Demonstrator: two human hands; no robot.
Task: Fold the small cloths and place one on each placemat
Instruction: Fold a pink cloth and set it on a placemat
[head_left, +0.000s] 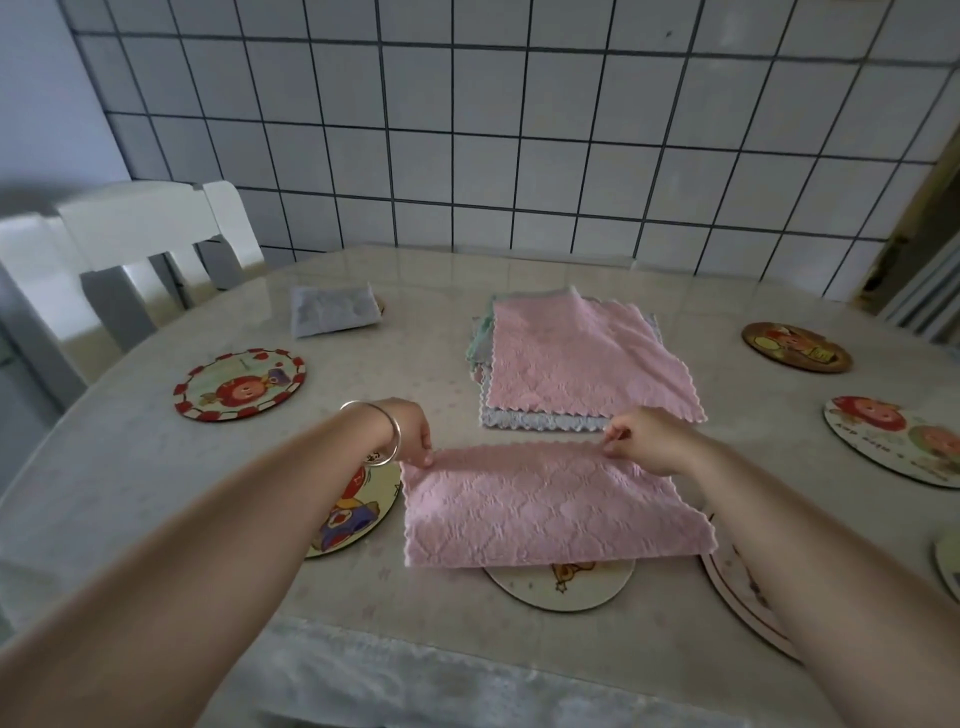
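A person folds a pink cloth (550, 506) at a dining table (130, 467), centre of the frame, the left hand (410, 431) pinching the cloth's far left corner and the right hand (649, 439) pinching its far right corner, fingers of both curled tight on the scalloped edge. The cloth lies doubled into a wide band, its long axis running left to right across the frame, the pinched edge pointing away toward the tiled wall (519, 130) and the fold apparently nearest the camera, though the blur there makes that hard to confirm.

It partly covers a round placemat (561, 587) at lower centre and overlaps another placemat (348, 514) at its left. Just beyond, in the middle of the frame, waits the stack of unfolded cloths (576, 364), a pink one on top. A grey folded cloth (332, 309) sits at upper left, seemingly on a mat of its own.

The risk from here is in the alignment: if one hand lets go sooner than the other, the upper layer is likely to skew and the edges will not meet. The soft fabric may also spring open once released, or drag the light placemat beneath it off its spot on the slick table.
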